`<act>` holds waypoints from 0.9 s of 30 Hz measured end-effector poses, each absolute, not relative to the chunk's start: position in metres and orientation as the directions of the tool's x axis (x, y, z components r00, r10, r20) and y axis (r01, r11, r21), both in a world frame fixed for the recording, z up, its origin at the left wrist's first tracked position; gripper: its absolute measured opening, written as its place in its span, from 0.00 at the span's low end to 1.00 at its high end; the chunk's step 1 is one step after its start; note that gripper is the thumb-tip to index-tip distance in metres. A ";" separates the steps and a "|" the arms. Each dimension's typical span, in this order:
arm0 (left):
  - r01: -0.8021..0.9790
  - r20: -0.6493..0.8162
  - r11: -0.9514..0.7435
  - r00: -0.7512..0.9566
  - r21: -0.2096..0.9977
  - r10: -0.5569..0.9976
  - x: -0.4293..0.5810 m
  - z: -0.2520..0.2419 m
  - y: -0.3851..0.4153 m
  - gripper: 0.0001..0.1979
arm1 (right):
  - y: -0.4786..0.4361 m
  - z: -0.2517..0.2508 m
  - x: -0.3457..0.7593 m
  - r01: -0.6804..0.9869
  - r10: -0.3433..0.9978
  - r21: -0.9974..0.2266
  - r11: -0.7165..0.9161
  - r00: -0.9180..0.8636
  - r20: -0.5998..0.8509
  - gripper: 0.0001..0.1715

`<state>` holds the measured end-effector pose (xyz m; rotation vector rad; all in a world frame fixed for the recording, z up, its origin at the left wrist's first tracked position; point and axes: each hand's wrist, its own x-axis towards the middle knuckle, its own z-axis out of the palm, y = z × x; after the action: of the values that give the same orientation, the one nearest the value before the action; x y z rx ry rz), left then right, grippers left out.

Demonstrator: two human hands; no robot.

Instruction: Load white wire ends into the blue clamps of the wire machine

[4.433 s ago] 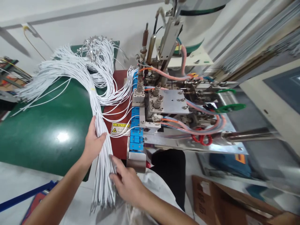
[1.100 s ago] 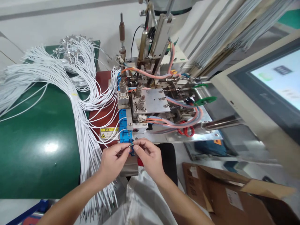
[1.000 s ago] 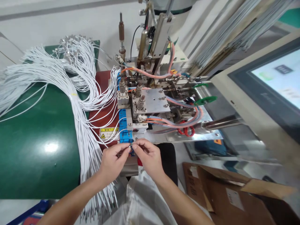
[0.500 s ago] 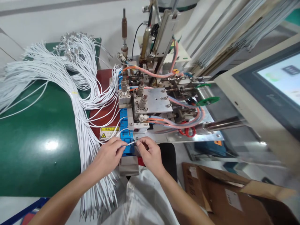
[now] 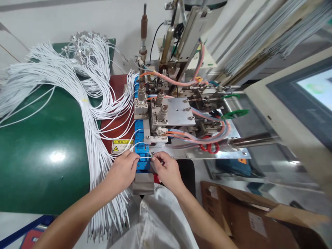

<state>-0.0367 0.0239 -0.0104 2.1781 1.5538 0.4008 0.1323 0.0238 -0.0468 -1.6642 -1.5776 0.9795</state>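
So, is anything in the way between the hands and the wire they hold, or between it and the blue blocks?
Nothing visible. The left hand and right hand pinch the wire, stretched between them across the blue blocks; whether it touches them, I cannot tell.

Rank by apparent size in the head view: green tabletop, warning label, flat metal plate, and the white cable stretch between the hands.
Largest to smallest:
1. Green tabletop
2. Flat metal plate
3. Warning label
4. White cable stretch between left hand and right hand
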 end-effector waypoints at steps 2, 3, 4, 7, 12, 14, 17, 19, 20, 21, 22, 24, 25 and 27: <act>0.830 -0.028 -0.279 0.333 0.483 0.943 -0.036 -0.011 0.025 0.10 | 0.025 -0.048 0.134 0.511 0.995 -0.856 -0.081 -0.013 -0.102 0.08; 0.831 -0.031 -0.283 0.338 0.479 0.941 -0.036 -0.012 0.026 0.10 | 0.026 -0.048 0.135 0.505 0.994 -0.860 -0.078 -0.029 -0.107 0.08; 0.829 -0.031 -0.289 0.345 0.479 0.938 -0.037 -0.013 0.027 0.10 | 0.027 -0.048 0.137 0.499 0.993 -0.864 -0.069 -0.052 -0.109 0.07; 0.811 -0.016 -0.313 0.369 0.494 0.929 -0.039 -0.016 0.028 0.10 | 0.029 -0.050 0.139 0.484 0.985 -0.875 -0.016 -0.143 -0.097 0.10; 0.798 0.027 -0.359 0.396 0.485 0.918 -0.041 -0.020 0.026 0.11 | 0.029 -0.061 0.128 0.560 0.996 -0.825 0.075 -0.087 0.031 0.17; 0.807 0.038 -0.375 0.403 0.456 0.914 -0.040 -0.020 0.023 0.12 | 0.028 -0.066 0.123 0.567 0.997 -0.820 0.076 -0.045 0.062 0.18; 0.819 0.082 -0.460 0.462 0.344 0.883 -0.040 -0.019 0.017 0.14 | 0.028 -0.069 0.121 0.543 0.998 -0.837 0.068 -0.030 0.061 0.19; 0.819 0.134 -0.527 0.509 0.229 0.850 -0.040 -0.017 0.015 0.13 | 0.029 -0.069 0.124 0.505 0.999 -0.863 0.034 -0.008 0.035 0.19; 0.817 0.148 -0.548 0.528 0.179 0.836 -0.040 -0.016 0.014 0.13 | 0.030 -0.069 0.126 0.478 1.000 -0.879 0.004 0.025 0.018 0.20; 0.816 0.156 -0.559 0.539 0.144 0.827 -0.041 -0.015 0.013 0.12 | 0.031 -0.069 0.128 0.444 0.998 -0.895 -0.029 0.070 0.003 0.20; 0.815 0.161 -0.566 0.546 0.122 0.822 -0.042 -0.014 0.013 0.12 | 0.032 -0.068 0.131 0.405 0.993 -0.912 -0.058 0.120 -0.010 0.21; 0.813 0.166 -0.574 0.555 0.102 0.815 -0.047 -0.011 0.012 0.14 | 0.032 -0.067 0.136 0.318 0.978 -0.943 -0.096 0.206 -0.030 0.21; 0.807 0.169 -0.581 0.562 0.102 0.810 -0.051 -0.009 0.012 0.15 | 0.032 -0.066 0.140 0.275 0.972 -0.956 -0.103 0.232 -0.038 0.21; 0.779 0.138 -0.612 0.597 0.139 0.791 -0.061 -0.003 0.010 0.14 | 0.031 -0.064 0.146 0.197 0.965 -0.975 -0.103 0.259 -0.049 0.23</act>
<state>-0.0610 0.0095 -0.0035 2.7488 1.3527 0.2861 0.1460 0.0306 -0.0638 -1.5294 -1.1260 0.9638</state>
